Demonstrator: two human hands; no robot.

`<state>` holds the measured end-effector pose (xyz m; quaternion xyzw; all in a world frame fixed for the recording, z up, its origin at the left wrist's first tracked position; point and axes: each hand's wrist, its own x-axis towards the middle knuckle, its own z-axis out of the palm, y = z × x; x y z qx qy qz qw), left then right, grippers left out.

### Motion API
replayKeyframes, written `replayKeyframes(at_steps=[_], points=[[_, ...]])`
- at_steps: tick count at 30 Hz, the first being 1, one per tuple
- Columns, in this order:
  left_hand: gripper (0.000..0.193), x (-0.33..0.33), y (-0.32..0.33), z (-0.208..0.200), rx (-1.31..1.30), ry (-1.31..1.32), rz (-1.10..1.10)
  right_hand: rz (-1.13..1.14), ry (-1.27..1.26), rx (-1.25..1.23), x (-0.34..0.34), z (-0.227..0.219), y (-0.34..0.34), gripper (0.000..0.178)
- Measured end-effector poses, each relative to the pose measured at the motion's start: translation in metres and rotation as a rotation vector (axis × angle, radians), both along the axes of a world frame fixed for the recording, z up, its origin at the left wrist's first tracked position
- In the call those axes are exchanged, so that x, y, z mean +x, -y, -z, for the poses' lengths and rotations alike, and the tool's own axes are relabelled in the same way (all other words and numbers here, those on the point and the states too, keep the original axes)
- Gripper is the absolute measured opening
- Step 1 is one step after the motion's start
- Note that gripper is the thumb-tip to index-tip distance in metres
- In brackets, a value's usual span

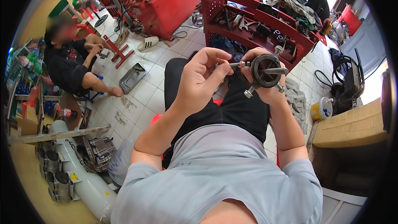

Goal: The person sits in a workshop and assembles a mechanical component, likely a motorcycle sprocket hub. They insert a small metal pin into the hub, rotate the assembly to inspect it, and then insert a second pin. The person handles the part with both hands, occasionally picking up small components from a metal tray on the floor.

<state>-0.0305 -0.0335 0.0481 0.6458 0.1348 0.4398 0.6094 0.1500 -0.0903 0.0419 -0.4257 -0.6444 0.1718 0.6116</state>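
The left hand (203,74) pinches a thin rod (239,64). The right hand (265,87) grips a dark ring tool (265,71) above the lap. Best to hold the ring steady and turn slowly. Behind stands a red rack (257,16).

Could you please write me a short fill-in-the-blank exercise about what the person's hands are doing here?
1. The right hand holds a dark metal ____-shaped part with bolts sticking out.
2. The left hand pinches a thin metal ____ that points at that part.
3. Behind the hands stands a ____-coloured tool rack.

Missing words: ring; rod; red
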Motion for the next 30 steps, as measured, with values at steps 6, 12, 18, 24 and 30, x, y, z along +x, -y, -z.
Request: replayKeyframes(at_steps=[6,12,18,24,30], points=[[0.013,-0.005,0.0,0.001,-0.053,0.028,0.062,0.021,0.04,0.024,-0.001,0.0,0.003,0.024],[0.014,-0.006,0.001,-0.004,-0.062,-0.018,0.1,-0.024,0.007,0.063,0.0,0.005,0.001,0.024],[0.014,-0.002,0.003,-0.001,-0.022,-0.003,0.021,0.019,0.071,0.058,-0.002,0.0,0.002,0.023],[0.016,-0.003,-0.001,0.003,0.411,-0.155,-0.234,-0.045,0.01,0.048,-0.002,0.0,0.002,0.024],[0.02,0.0,-0.001,0.01,0.218,-0.046,-0.099,-0.089,-0.038,0.018,-0.001,0.0,-0.001,0.028]])
